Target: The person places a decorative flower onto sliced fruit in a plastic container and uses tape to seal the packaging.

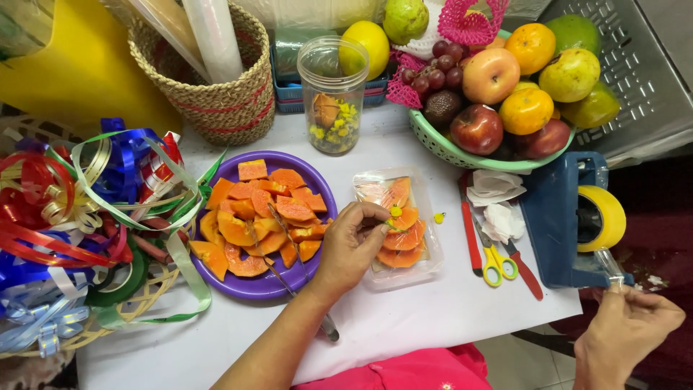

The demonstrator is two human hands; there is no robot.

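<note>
My left hand (351,244) rests over a wrapped clear tray of orange papaya slices (399,224) and pinches a small yellow flower against its film. Another tiny yellow flower (439,217) lies on the white table just right of the tray. My right hand (626,328) is at the lower right, fingers closed on the free end of clear tape pulled from a yellow roll (601,218) in a blue tape dispenser (559,217). A purple plate (268,283) of cut papaya with a knife across it sits left of the tray.
A green basket of mixed fruit (444,148) stands at the back right. A clear jar with yellow flowers (333,94), a woven basket (224,101), yellow-handled scissors (497,261), a red cutter (471,231) and a heap of coloured ribbons (79,217) surround the work area.
</note>
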